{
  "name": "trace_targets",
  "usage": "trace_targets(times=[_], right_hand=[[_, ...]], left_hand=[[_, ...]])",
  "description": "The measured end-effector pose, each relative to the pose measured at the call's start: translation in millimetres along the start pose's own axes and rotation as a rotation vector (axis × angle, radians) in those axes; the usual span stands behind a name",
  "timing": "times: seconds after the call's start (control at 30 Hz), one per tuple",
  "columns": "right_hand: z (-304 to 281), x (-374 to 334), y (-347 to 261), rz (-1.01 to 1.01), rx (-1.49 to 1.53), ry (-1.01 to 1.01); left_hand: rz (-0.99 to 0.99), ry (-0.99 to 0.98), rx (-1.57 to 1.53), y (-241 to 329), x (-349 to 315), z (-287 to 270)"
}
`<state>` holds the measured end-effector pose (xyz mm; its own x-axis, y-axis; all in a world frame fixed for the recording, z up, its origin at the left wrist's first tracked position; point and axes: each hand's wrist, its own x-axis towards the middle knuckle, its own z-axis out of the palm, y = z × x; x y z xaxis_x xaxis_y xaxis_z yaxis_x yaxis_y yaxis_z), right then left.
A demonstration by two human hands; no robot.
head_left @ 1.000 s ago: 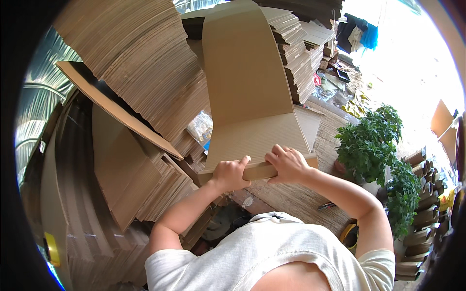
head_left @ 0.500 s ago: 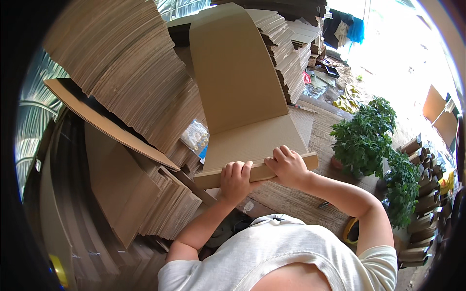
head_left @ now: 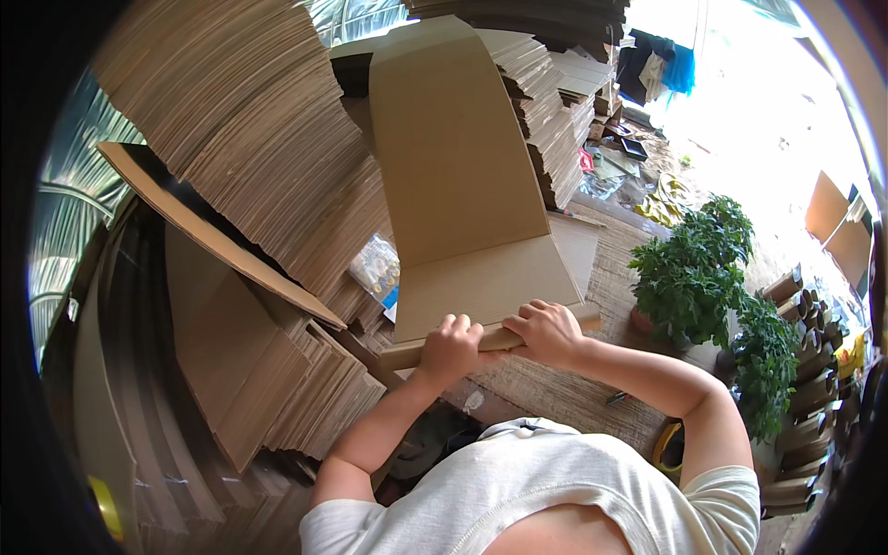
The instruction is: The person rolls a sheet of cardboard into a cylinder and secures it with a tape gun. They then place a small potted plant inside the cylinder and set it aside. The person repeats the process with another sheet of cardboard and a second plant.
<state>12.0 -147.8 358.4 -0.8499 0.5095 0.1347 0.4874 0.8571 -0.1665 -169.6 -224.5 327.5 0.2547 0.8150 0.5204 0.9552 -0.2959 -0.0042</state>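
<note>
A long brown cardboard sheet [head_left: 458,153] stretches away from me, creased across so its far part rises and its near part lies flatter. Its near edge is folded down into a narrow strip [head_left: 407,354]. My left hand [head_left: 451,350] grips this folded edge left of its middle, fingers curled over the top. A little to the right, my right hand [head_left: 548,331] holds the same edge, fingers bent over it. Both thumbs are mostly hidden behind the strip.
Tall stacks of flat cardboard [head_left: 250,139] stand at the left, with a curved sheet [head_left: 213,231] leaning there. Potted green plants [head_left: 694,268] and rows of cardboard tubes [head_left: 805,435] are on the right. A tape roll [head_left: 668,446] lies by my right elbow.
The folded strip has turned further down and under, so less of its face shows. Both hands have rolled over with it and sit slightly lower.
</note>
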Motion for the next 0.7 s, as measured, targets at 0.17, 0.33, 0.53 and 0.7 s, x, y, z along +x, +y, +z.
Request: trace_targets(times=[0.17, 0.33, 0.53, 0.7], right_hand=[[15, -18, 6, -0.07, -0.36, 0.373], [9, -24, 18, 0.069, -0.282, 0.084], [-5, -9, 3, 0.045, 0.037, -0.198], [20, -26, 9, -0.057, -0.362, 0.217]], left_hand=[[0.001, -0.111, -0.199, -2, 14, -3], [0.142, 0.161, 0.1, 29, 9, 17], [-0.183, -0.405, -0.019, 30, 7, 6], [-0.144, -0.45, -0.222, 13, 19, 0]])
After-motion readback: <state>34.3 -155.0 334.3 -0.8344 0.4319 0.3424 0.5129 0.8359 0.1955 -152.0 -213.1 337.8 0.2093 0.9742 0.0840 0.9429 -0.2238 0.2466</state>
